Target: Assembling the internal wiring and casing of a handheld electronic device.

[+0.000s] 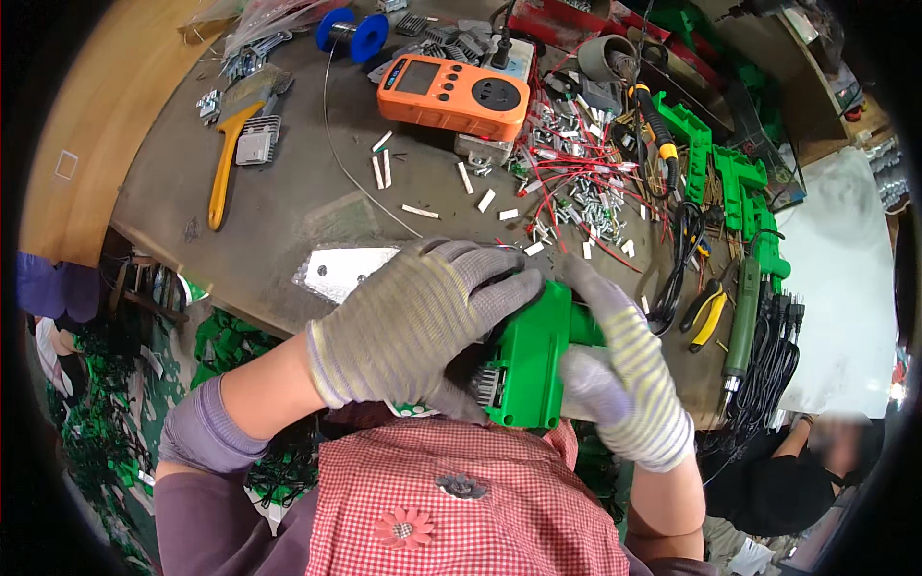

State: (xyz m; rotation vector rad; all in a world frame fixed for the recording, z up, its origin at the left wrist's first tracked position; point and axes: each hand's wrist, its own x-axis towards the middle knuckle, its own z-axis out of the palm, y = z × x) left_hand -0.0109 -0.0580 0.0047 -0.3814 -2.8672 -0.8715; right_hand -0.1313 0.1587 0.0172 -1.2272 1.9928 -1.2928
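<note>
A green plastic tool housing [538, 360] is between my two hands at the table's near edge, with a grey slotted metal piece [489, 386] in its left side. My left hand [408, 322], in a grey and yellow striped glove, is closed around its left and far side, thumb low by the slotted piece. My right hand [624, 384], gloved alike, grips it from the right, with the thumb on the near side and the fingers reaching to the far end. The fingers cover part of the housing. A white metal plate [336, 271] lies partly under my left hand.
An orange meter [453, 96] stands at the back. Around it lie red-wired parts and screws [595, 202], a solder spool [351, 36] and a yellow-handled brush [230, 144]. To the right are a soldering iron [656, 125], pliers [709, 315], a green electric screwdriver [741, 326] and black cords [768, 365].
</note>
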